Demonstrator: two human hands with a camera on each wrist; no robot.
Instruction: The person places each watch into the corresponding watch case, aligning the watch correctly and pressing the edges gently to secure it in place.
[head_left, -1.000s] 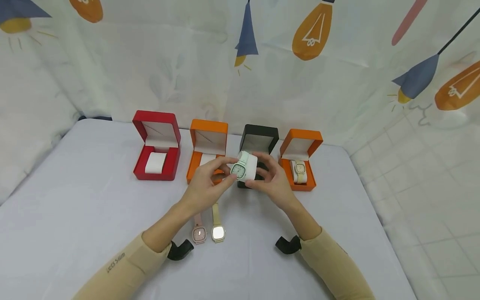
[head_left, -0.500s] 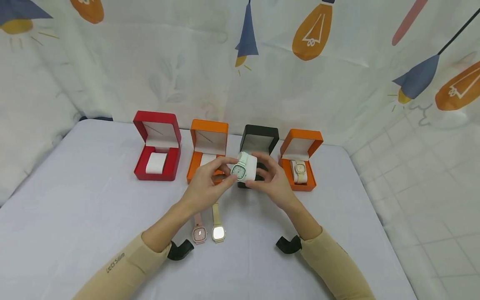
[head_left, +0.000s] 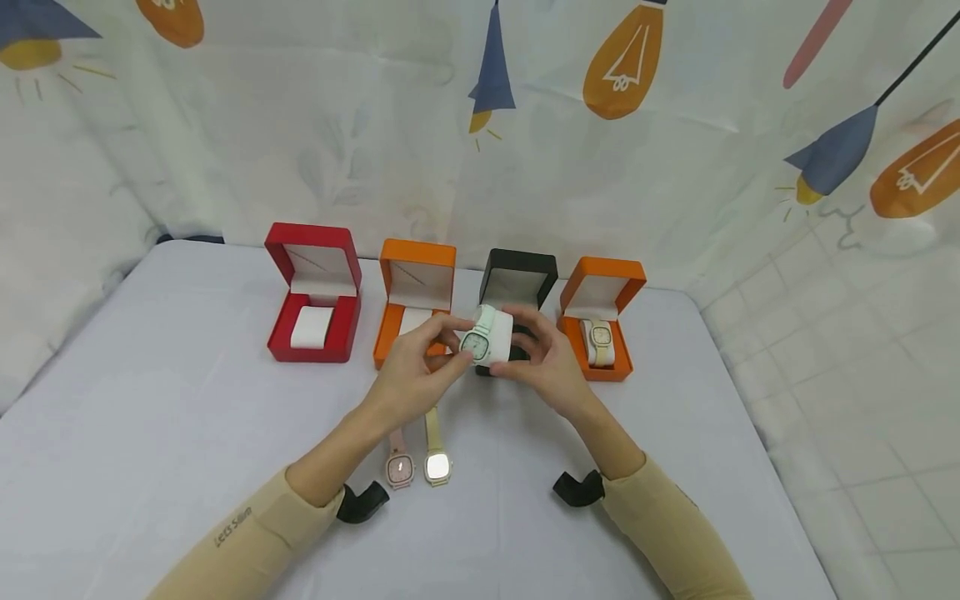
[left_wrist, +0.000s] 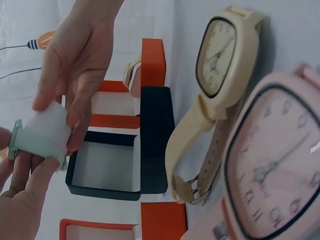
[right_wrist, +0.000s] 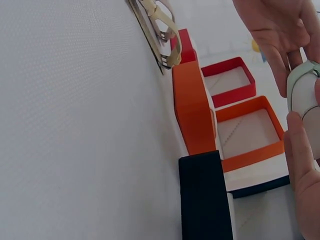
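Note:
A mint-green watch (head_left: 476, 343) is wrapped around a white cushion (head_left: 501, 337), held in the air over the open black watch box (head_left: 519, 277). My left hand (head_left: 414, 365) pinches the watch between thumb and fingers, by its case and strap. From the other side, my right hand (head_left: 549, 362) grips the cushion. In the left wrist view the green strap (left_wrist: 37, 143) circles the cushion (left_wrist: 51, 121); the right wrist view shows the strap (right_wrist: 299, 76) and cushion from the side. Whether the clasp is fastened is hidden.
An open red box (head_left: 313, 325) and an open orange box (head_left: 416, 275) with white cushions stand left. Another orange box (head_left: 602, 287) at right holds a cream watch (head_left: 600, 336) on its cushion. A pink watch (head_left: 400, 469) and a yellowish watch (head_left: 437, 467) lie in front.
Both hands keep the same hold on the watch and cushion. Only a very slight shift is visible between frames.

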